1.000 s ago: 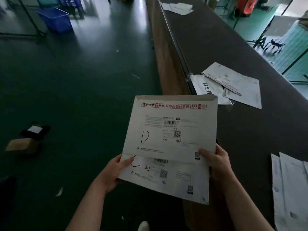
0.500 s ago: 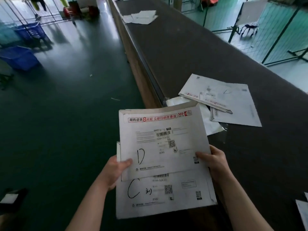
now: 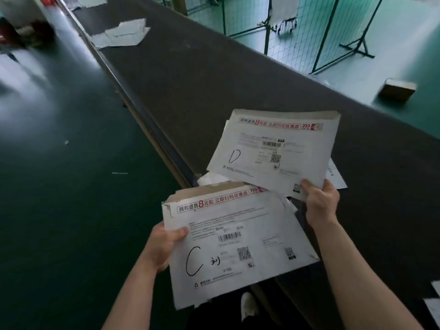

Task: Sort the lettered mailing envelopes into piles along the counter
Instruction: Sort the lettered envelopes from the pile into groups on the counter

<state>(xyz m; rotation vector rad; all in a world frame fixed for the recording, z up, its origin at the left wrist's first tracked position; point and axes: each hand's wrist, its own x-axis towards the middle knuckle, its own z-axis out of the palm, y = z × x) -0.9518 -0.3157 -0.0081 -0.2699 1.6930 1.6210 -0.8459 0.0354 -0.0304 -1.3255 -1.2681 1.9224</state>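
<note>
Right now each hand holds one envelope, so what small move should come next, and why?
Probably the right hand should lower the D envelope onto the pile lying just beneath it on the dark counter. The D envelope already hangs over those envelopes, apart from the C envelope that the left hand holds near the counter's edge. I cannot read that pile's letter.

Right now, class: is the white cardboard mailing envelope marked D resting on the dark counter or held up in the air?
Held up: the right hand pinches the D envelope by its lower corner above the dark counter.
</note>
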